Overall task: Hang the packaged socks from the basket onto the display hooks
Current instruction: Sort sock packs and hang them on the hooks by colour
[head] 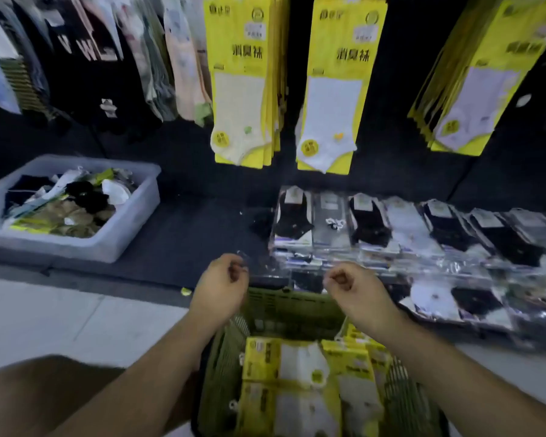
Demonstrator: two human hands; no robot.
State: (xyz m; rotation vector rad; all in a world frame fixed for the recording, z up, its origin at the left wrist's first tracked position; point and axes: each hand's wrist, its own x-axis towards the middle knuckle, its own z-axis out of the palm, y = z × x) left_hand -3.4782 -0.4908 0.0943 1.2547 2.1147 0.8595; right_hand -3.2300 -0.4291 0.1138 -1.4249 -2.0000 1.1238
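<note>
Packaged socks [300,367] lay stacked in the green basket [275,307], under both hands. The left hand [219,287] and right hand [356,290] hovered with fingers curled; whether they pinched clear film, I could not tell. One pack was best lifted by its hanger hole and kept square. The dark display wall [391,152] carried hanging yellow packs [243,83]; on the dark shelf [186,234] sat a grey tub [133,228].

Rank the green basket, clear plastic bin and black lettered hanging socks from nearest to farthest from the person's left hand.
1. Green basket, just beside the left hand, lower right.
2. Clear plastic bin, left, on the dark mat.
3. Black lettered socks, hanging upper left on the wall.
</note>
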